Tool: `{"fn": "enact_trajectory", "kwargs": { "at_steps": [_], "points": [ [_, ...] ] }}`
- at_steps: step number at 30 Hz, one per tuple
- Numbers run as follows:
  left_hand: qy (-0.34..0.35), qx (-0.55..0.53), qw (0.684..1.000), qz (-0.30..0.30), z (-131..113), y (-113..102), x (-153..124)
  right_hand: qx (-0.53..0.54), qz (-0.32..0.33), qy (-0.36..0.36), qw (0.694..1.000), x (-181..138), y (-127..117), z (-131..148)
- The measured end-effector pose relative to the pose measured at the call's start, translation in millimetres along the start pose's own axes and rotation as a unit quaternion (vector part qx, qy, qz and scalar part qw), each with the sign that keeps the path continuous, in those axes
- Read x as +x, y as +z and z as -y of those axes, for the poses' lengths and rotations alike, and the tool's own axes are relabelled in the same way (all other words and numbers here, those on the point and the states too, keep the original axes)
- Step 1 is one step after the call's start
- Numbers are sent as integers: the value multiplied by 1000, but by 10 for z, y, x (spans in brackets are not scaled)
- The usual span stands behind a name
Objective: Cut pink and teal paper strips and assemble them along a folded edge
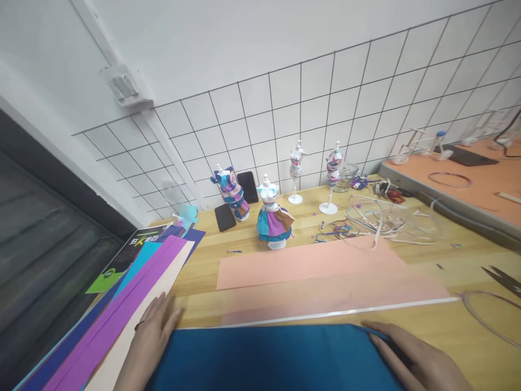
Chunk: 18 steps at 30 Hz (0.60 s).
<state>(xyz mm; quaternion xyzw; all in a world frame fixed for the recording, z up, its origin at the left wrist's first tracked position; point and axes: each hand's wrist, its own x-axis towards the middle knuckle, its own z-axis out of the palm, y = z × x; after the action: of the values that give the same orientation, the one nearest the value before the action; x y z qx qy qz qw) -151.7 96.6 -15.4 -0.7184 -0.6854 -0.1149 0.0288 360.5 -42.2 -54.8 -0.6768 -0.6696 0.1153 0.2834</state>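
Looking down at the wooden table (195, 296), we have the blue sheet (268, 361) at six o'clock, its near part running out of view. Our left hand (151, 339), at about half past seven, lies loose and spread, its thumb apart from the other fingers, beside the sheet's far left corner; we cannot tell whether it presses on the sheet. Our right hand (419, 355), toward four o'clock, pinches the sheet's right edge near the far corner between thumb and fingers.

At eight o'clock we see a purple strip (122, 304) and a cream strip (165, 277) lying side by side, the cream one nearest our left hand. Just beyond the blue sheet, at five o'clock, lies a peach sheet (301, 264). Near the centre stands a small dress form (275, 225) in a skirt of several colours, with two phones (224, 217) toward nine o'clock. We find tangled cords (380, 217) at three o'clock and partly visible scissors (504, 279) between three and four.
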Motion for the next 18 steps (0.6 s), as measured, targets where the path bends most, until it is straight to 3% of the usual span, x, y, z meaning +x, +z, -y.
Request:
{"fn": "enact_trajectory", "kwargs": {
  "at_steps": [7,15,17,18],
  "points": [
    [187,-62,980,-18,-750,98,-360,27,19,39,999,24,-84,121],
    [249,5,968,-35,-1200,135,-644,103,83,63,989,78,-216,121],
    [317,39,946,-49,-1418,132,-733,119,88,72,986,75,-235,109],
    [384,46,921,-40,-1517,139,-778,124,89,74,986,72,-239,101]
  ]
}}
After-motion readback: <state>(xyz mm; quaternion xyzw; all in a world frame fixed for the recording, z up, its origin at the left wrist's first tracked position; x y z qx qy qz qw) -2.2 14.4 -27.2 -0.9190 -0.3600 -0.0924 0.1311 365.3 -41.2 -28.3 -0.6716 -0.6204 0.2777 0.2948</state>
